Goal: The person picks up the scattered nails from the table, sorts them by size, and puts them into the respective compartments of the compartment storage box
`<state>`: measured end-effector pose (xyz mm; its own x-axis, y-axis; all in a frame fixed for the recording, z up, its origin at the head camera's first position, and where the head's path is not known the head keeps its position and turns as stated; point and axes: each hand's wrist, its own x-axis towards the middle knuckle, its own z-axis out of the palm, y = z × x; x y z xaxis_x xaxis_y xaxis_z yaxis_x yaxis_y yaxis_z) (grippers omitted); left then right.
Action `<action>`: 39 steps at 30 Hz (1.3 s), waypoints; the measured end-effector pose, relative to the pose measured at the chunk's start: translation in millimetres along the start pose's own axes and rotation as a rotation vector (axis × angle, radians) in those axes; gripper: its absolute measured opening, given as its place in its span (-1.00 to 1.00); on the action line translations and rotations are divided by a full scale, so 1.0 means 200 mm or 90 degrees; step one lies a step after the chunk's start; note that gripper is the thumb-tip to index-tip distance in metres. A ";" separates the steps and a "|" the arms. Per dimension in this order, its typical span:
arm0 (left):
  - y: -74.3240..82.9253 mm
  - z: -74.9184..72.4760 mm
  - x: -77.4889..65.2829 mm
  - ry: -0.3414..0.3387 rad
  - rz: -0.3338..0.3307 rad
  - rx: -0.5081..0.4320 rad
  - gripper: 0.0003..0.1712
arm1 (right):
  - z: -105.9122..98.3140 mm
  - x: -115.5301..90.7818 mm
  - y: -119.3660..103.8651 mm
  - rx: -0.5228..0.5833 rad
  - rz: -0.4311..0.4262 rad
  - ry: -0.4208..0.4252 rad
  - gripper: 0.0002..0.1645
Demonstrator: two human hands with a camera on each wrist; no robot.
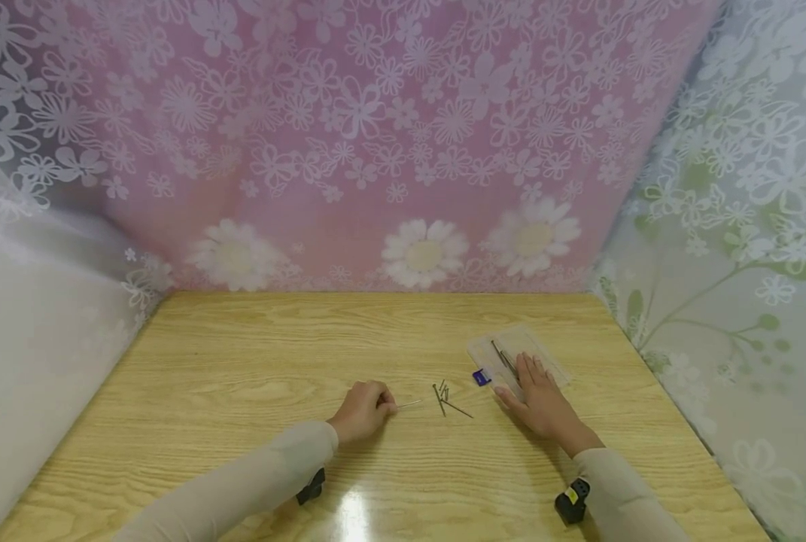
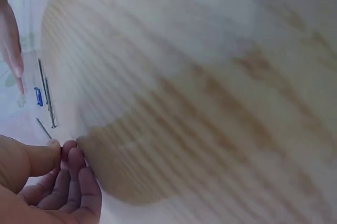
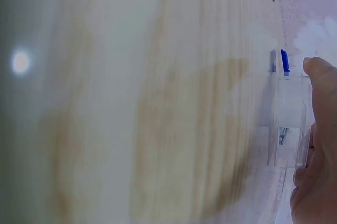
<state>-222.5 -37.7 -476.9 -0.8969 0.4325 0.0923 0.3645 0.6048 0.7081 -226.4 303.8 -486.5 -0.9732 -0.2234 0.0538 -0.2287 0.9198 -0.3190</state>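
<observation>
My left hand (image 1: 363, 410) pinches a thin nail (image 1: 409, 403) between thumb and fingertips, its free end pointing right. In the left wrist view, the nail (image 2: 43, 128) sticks out past the thumb. Just right of it, several loose nails (image 1: 457, 409) of different lengths lie in a small heap on the table. My right hand (image 1: 541, 403) rests with extended fingers on a clear plastic box (image 1: 527, 336) with a blue latch (image 1: 482, 377). Long nails (image 1: 499, 352) show at the box; the hand hides part of it. The right wrist view shows the box's transparent side (image 3: 289, 98).
A wood-grain table (image 1: 253, 339) lies under everything. Pink flowered cloth (image 1: 348, 150) hangs behind its far edge, with pale sheets at the left and right sides. Each wrist carries a black camera, such as the right one (image 1: 571, 503).
</observation>
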 end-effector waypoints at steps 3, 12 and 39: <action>0.00 -0.01 0.01 0.005 0.001 -0.013 -0.91 | 0.00 0.00 0.00 0.000 -0.001 0.004 0.04; 0.05 -0.04 0.11 0.067 0.002 -0.050 -0.94 | -0.02 -0.01 -0.01 -0.005 0.000 0.004 0.04; 0.34 0.16 0.46 0.156 -0.145 -0.302 -0.91 | 0.00 -0.01 -0.01 0.005 0.003 0.013 0.05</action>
<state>-272.6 65.6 -442.7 -0.9919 0.1252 0.0199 0.0538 0.2739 0.9603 -225.1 302.6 -486.9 -0.9745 -0.2127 0.0712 -0.2243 0.9180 -0.3269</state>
